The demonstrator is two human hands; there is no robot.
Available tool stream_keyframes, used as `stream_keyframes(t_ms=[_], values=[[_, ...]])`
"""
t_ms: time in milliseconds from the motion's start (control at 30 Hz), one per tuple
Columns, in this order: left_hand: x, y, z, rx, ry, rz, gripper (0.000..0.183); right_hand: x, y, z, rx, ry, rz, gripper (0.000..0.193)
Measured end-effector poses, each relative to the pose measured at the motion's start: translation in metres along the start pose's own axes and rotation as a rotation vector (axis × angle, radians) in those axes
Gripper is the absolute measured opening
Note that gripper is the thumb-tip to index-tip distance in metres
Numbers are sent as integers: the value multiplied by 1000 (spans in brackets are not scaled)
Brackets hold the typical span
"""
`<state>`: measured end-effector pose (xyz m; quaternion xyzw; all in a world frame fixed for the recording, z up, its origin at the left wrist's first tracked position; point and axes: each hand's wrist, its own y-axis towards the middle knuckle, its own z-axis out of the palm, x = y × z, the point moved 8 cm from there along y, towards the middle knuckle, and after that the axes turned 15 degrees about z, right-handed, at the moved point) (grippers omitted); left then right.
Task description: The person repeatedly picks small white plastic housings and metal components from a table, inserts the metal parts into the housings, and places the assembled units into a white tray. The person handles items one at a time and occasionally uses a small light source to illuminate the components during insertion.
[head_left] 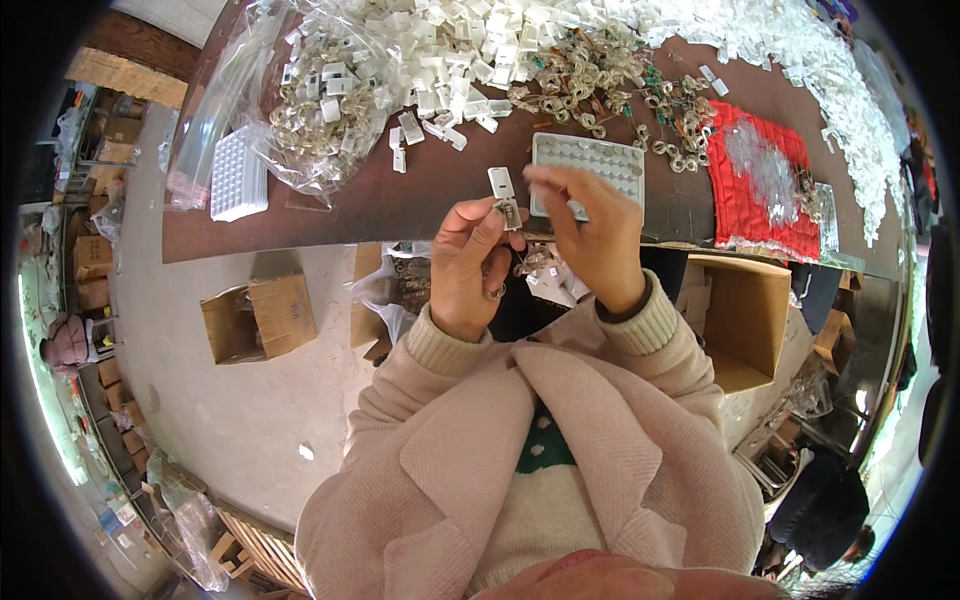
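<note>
My left hand (467,262) pinches a small white plastic case (509,213) between thumb and fingers, at the front edge of the table. The case's flap (500,182) is folded out away from me, and small parts show in its lower half. A ring is on one finger of this hand. To the right, my right hand (600,228) is raised with fingers stretched toward the case and the thumb apart; nothing shows in it. It covers part of a pale tray (637,205) with rows of small pockets.
White plastic cases (470,60) are heaped at the back. Bundles of coiled wire parts (590,85) lie before them. Left are a clear bag of parts (330,130) and stacked white trays (238,175); right, a red cloth (740,205) with clear pieces. Cardboard boxes (285,312) stand below.
</note>
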<state>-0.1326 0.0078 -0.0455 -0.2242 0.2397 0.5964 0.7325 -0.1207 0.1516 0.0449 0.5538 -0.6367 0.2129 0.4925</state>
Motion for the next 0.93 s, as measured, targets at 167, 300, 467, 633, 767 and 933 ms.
stream_keyframes(t_ms=[167, 300, 467, 633, 767, 933], values=[[0, 1, -3, -35, 67, 28, 11, -22, 30, 11, -211, -454, -76, 22], [-3, 2, -5, -33, 58, 25, 11, -31, 35, 20, -200, -592, -99, 21], [-7, 2, -4, -30, 26, 32, 12, -19, 33, 16, -123, -399, -68, 14], [-11, -4, 1, -5, -4, 46, 12, 15, -2, 10, 74, -8, -16, 14], [-11, -9, 5, 28, 27, 53, 12, 30, -9, 5, 48, 7, -94, 14], [-7, -17, 4, 38, 92, 26, 15, 29, -12, 2, 186, -1, -64, 15]])
